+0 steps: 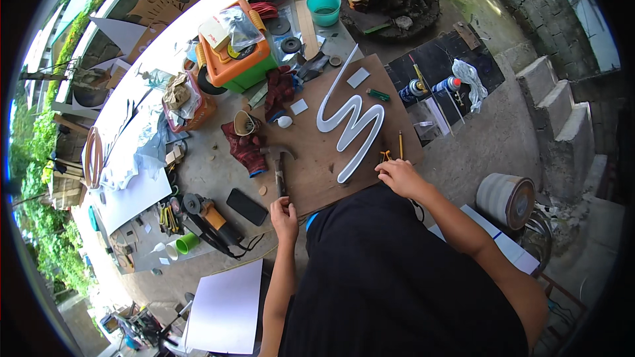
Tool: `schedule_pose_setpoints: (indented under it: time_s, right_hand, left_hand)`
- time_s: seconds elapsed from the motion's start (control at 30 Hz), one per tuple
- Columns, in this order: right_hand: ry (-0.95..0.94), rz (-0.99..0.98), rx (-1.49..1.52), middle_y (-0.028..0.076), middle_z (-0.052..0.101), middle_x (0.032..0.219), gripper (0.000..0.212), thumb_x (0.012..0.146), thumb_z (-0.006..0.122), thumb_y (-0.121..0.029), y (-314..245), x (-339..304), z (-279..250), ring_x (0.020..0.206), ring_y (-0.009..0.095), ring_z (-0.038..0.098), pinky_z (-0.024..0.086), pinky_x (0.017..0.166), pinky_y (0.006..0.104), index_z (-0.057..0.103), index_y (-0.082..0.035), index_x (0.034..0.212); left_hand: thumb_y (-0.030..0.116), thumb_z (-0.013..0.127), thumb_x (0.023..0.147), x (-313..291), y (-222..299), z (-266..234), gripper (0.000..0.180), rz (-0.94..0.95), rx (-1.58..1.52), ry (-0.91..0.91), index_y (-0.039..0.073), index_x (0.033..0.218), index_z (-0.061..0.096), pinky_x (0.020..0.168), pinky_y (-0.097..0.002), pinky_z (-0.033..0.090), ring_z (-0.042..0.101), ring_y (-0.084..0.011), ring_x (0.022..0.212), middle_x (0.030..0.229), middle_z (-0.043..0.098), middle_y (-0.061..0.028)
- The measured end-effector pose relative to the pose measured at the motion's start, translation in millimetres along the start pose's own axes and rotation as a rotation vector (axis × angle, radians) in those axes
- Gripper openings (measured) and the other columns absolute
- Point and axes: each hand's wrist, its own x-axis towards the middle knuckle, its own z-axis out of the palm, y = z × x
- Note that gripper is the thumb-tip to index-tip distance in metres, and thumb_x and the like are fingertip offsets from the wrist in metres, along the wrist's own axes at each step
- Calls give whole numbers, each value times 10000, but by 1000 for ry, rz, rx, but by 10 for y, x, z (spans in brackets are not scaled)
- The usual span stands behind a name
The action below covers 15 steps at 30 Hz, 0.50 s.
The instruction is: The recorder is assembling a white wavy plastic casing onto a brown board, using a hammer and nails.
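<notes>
My left hand [284,220] is closed around the lower end of a hammer [279,168], whose metal claw head lies on the brown board [311,188]. At the board's near right edge, my right hand [400,178] has its fingers curled together; what they hold, if anything, is hidden. A small orange object [385,155] shows just beyond these fingers, with a yellow pencil [401,144] beside it. A white zigzag-shaped piece [350,125] with raised edges lies on the board. Two small white squares [358,78] and a green object [378,94] are farther up.
Dark red gloves [245,149] and a paper cup [245,123] sit left of the hammer. A black phone [247,207] and an angle grinder [215,218] lie nearer left. Behind stands an orange-green toolbox [238,53]. Spray cans [446,84] are beyond the board's right edge.
</notes>
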Motion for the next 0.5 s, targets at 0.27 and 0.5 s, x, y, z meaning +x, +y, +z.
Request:
schedule_pose_setpoints:
  time_s: [0.27, 0.5]
  right_hand:
    - [-5, -36, -9, 61, 729, 998, 216, 954, 647, -226, -456, -29, 289, 1029, 294, 654, 462, 937, 453, 700, -105, 1125]
    - [-63, -19, -84, 58, 718, 1090, 235, 971, 624, -269, -898, -110, 607, 1098, 294, 634, 458, 963, 450, 695, -118, 1137]
  left_hand:
    - [-30, 651, 871, 42, -398, -276, 236, -34, -93, -23, 4, 1104, 637, 698, -337, 513, 611, -199, 742, 965, 617, -113]
    - [-11, 645, 889, 89, -678, -505, 234, -2, -117, -27, 2, 1123, 632, 701, -333, 513, 603, -190, 735, 953, 617, -113]
